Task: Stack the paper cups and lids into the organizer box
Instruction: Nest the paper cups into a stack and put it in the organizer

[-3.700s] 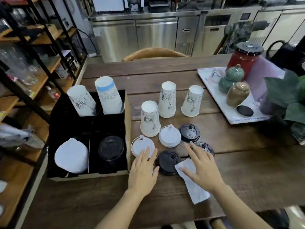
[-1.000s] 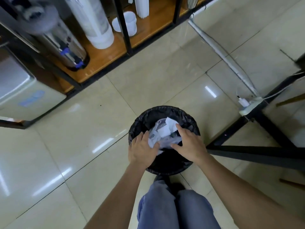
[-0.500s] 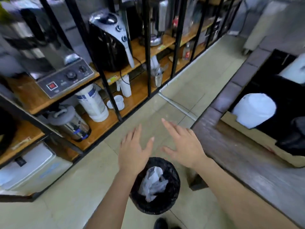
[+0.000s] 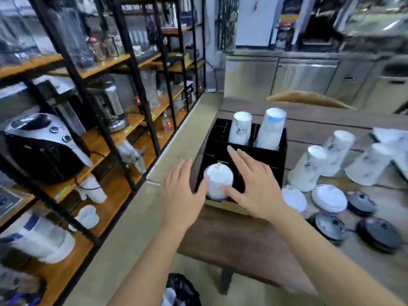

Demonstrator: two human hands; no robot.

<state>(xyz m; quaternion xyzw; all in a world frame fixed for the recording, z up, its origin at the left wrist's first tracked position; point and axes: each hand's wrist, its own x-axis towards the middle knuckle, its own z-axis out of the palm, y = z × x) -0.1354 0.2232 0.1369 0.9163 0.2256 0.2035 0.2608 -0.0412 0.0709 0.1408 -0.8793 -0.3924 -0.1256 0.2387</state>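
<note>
The black organizer box sits on the wooden table's left end. Two stacks of upside-down paper cups stand in its far compartments, and a stack of white lids fills the near left one. Three more upside-down cups stand on the table to its right. In front of them lie white lids and black lids. My left hand hovers open just left of the box. My right hand hovers open over the box's near side. Neither hand holds anything.
A black metal rack with wooden shelves, appliances and cup stacks runs along the left. A black bin with crumpled paper stands on the floor below the table. Steel counters and a chair back are beyond it.
My view has swung up from the bin to the table. Both hands, which had dropped the crumpled paper into the bin, have risen and moved right to the organizer box.
</note>
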